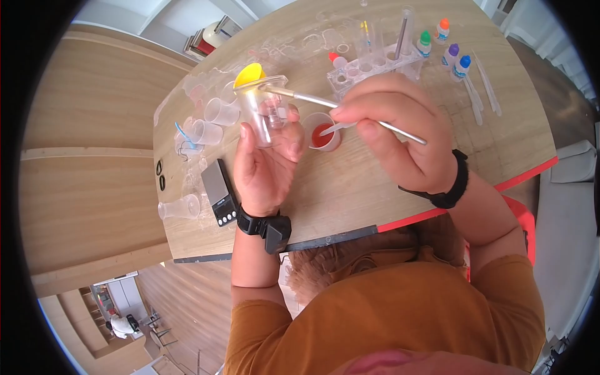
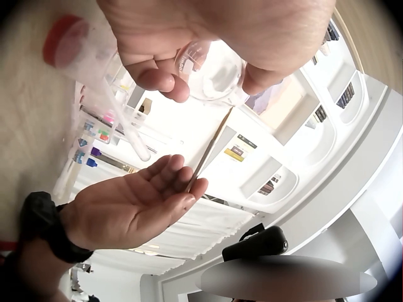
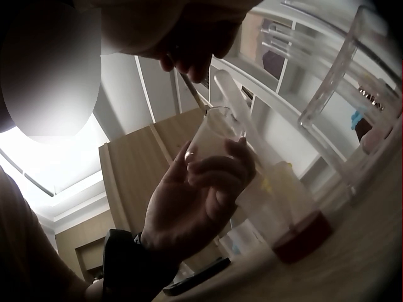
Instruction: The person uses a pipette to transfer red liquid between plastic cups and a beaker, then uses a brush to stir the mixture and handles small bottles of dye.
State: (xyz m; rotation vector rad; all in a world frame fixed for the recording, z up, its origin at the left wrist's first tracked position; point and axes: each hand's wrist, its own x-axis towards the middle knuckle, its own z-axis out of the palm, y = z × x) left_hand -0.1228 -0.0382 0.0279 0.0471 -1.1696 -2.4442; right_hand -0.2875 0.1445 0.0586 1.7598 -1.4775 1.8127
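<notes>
My left hand (image 1: pixel 269 165) holds a clear plastic beaker (image 1: pixel 257 119) up over the table, fingers and thumb around its side. My right hand (image 1: pixel 409 128) pinches a thin silver-handled brush (image 1: pixel 319 100) between thumb and fingers. The brush's tip overlaps the beaker's rim in the head view; in the left wrist view its tapered brown end (image 2: pixel 221 123) points at the beaker's mouth (image 2: pixel 220 75). Below, between the hands, stands a cup of red liquid (image 1: pixel 324 139) with a translucent stick (image 1: pixel 336 129) leaning in it. A yellow cup-like thing (image 1: pixel 250 75) appears behind the beaker.
A clear rack (image 1: pixel 375 65) with tubes stands beyond the right hand, beside several coloured-cap dropper bottles (image 1: pixel 463 67) and plastic droppers (image 1: pixel 475 100). At left are clear cups (image 1: pixel 222 111), a black scale (image 1: pixel 219 194) and a fallen clear flask (image 1: pixel 179 207).
</notes>
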